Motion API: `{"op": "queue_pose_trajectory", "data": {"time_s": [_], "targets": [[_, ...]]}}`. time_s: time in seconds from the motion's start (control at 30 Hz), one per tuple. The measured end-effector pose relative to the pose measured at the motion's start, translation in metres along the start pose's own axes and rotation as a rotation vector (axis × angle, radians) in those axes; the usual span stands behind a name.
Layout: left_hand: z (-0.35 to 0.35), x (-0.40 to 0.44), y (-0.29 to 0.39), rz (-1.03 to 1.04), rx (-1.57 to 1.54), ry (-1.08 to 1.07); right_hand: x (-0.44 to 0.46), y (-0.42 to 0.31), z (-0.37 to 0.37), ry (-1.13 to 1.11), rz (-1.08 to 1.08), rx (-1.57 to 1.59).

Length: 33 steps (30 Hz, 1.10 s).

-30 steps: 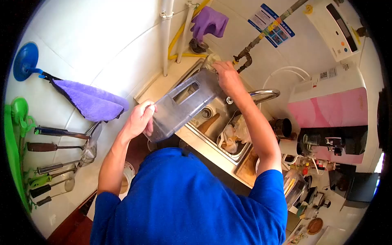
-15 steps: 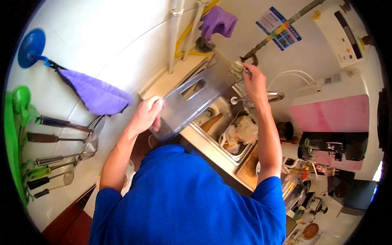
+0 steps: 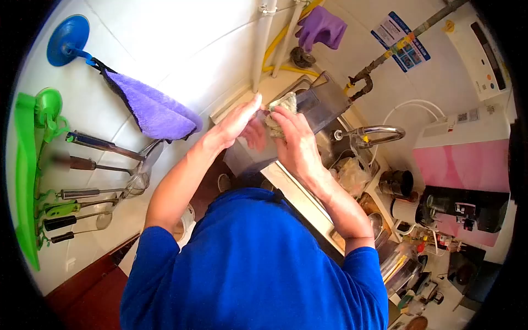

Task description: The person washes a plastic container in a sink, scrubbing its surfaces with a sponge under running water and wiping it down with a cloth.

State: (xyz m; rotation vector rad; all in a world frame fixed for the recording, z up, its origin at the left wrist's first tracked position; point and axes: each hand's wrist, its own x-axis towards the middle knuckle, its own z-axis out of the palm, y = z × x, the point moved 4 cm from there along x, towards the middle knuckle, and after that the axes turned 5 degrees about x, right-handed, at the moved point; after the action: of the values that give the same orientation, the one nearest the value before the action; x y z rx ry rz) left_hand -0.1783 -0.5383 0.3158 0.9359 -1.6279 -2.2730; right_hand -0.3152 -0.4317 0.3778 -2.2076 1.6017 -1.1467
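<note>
A clear, greyish plastic bin point(image 3: 250, 157) spans the space above the sink, tilted. My left hand point(image 3: 236, 125) is closed on its upper-left side, thumb up, with the fingers partly seen through or behind the plastic. In my right hand point(image 3: 297, 135) is a crumpled pale greenish cloth point(image 3: 284, 103), pressed against the bin close to the left fingers. The bin's far end reaches toward the back corner of the counter. Part of the bin's middle is hidden behind both hands.
Under the bin is a steel sink point(image 3: 330, 148) with a curved faucet point(image 3: 379, 132) and a plastic bag point(image 3: 350, 175). Ladles and strainers point(image 3: 137, 181) and a purple cloth point(image 3: 151, 110) hang on the left wall. A purple glove point(image 3: 322, 30) hangs near the pipes.
My right hand has moved from the bin's far end, bringing the cloth beside my left hand. My left hand has shifted up and right along the bin. The view has turned slightly.
</note>
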Motion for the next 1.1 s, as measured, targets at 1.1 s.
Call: {"op": "queue_pose_trajectory", "data": {"time_s": [1.1], "targets": [[0.008, 0.0, 0.012, -0.119, 0.455, 0.396, -0.133, 0.024, 0.092, 0.592, 0.074, 0.56]]}}
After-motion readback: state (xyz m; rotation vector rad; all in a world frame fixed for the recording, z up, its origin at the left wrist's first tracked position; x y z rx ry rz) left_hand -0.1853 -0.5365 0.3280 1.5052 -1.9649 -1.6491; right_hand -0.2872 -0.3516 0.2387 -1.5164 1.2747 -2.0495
